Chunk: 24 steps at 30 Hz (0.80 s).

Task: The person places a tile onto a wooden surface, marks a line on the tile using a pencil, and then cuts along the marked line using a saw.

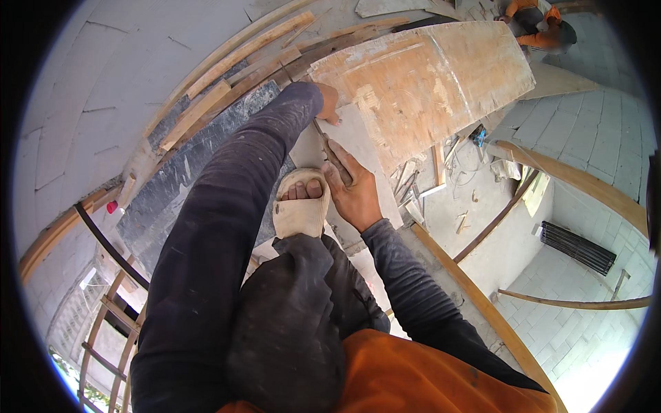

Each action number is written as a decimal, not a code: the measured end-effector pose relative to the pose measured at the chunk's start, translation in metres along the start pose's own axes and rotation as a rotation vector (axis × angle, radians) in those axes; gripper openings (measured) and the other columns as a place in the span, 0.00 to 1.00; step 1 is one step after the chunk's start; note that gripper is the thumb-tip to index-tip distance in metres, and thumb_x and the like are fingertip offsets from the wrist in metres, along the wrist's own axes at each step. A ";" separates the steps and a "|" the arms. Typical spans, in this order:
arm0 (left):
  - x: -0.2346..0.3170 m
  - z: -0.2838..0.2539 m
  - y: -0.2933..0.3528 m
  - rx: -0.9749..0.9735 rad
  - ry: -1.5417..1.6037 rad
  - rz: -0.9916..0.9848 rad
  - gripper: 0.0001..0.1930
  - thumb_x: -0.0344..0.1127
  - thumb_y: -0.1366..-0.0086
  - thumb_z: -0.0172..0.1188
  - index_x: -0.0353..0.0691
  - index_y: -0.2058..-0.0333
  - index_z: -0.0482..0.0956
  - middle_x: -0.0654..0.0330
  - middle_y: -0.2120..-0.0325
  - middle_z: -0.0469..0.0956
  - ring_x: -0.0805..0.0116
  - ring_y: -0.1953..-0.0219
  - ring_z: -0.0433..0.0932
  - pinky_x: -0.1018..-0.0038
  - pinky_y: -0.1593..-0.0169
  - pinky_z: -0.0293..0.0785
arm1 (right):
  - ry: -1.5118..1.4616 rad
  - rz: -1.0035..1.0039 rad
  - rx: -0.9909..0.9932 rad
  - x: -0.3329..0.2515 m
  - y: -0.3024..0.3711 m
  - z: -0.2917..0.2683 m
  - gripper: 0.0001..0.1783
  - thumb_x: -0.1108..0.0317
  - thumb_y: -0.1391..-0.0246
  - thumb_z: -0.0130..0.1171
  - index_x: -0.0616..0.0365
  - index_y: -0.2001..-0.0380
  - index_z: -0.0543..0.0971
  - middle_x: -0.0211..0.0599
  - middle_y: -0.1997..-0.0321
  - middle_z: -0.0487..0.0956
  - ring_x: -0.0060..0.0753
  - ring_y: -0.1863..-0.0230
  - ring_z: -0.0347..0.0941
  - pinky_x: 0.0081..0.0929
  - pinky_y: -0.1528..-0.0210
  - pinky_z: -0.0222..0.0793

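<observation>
A pale flat board (361,141) lies beneath both my hands. My left hand (328,103) reaches far across and presses on its far end; the wrist and sleeve hide most of its fingers. Nearer to me, my right hand (357,196) is closed, thumb and fingers around a narrow brownish handle (337,165). From that handle a thin dark strip, like a blade, runs toward my left hand; its kind I cannot make out for certain. My foot in a pale sandal (300,215) stands beside my right hand, on or against the board.
A large worn plywood sheet (427,76) extends to the far right. Wooden strips (248,51) and a dark, stained panel (200,162) lie on the left. Below on the right are offcuts (412,189), a long timber (475,303) and a black grille (577,248). Another person (540,27) is at the top right.
</observation>
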<state>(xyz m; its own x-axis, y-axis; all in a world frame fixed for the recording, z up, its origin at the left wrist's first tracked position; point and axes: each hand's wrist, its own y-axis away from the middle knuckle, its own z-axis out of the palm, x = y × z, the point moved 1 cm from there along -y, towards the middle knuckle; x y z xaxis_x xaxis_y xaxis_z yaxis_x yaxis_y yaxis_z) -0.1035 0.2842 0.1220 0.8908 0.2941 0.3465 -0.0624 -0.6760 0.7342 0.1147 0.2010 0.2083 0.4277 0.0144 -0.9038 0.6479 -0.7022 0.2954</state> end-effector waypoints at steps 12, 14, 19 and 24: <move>0.009 -0.016 0.016 -0.029 -0.046 0.044 0.38 0.60 0.41 0.73 0.33 0.43 0.82 0.42 0.42 0.81 0.43 0.32 0.73 0.37 0.23 0.45 | 0.122 0.169 -0.123 -0.104 0.138 -0.086 0.27 0.74 0.31 0.56 0.61 0.30 0.71 0.48 0.29 0.76 0.49 0.31 0.75 0.38 0.30 0.68; 0.000 -0.005 0.011 0.076 -0.086 0.073 0.35 0.62 0.42 0.73 0.35 0.49 0.85 0.44 0.49 0.84 0.47 0.36 0.74 0.42 0.28 0.49 | 0.168 0.140 -0.121 -0.083 0.112 -0.078 0.27 0.73 0.31 0.57 0.61 0.31 0.72 0.49 0.31 0.77 0.51 0.33 0.77 0.38 0.32 0.71; 0.008 -0.003 0.011 0.105 -0.073 0.071 0.34 0.63 0.41 0.72 0.35 0.52 0.87 0.45 0.53 0.84 0.51 0.36 0.71 0.45 0.29 0.48 | 0.162 0.113 -0.050 -0.037 -0.001 -0.021 0.24 0.71 0.32 0.60 0.59 0.34 0.75 0.61 0.41 0.81 0.56 0.40 0.81 0.37 0.40 0.76; 0.005 -0.011 0.023 0.039 -0.047 0.076 0.37 0.60 0.41 0.72 0.32 0.45 0.84 0.41 0.41 0.80 0.44 0.29 0.67 0.37 0.23 0.43 | 0.086 0.187 -0.054 -0.084 0.124 -0.070 0.24 0.69 0.29 0.59 0.67 0.34 0.74 0.52 0.34 0.80 0.41 0.32 0.75 0.35 0.30 0.68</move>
<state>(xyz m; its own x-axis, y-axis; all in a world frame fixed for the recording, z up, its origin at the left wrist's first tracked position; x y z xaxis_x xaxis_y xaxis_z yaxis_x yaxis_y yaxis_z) -0.1053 0.2777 0.1467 0.9045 0.2091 0.3718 -0.1141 -0.7213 0.6832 0.2032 0.1622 0.3423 0.5944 -0.0502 -0.8026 0.5840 -0.6591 0.4738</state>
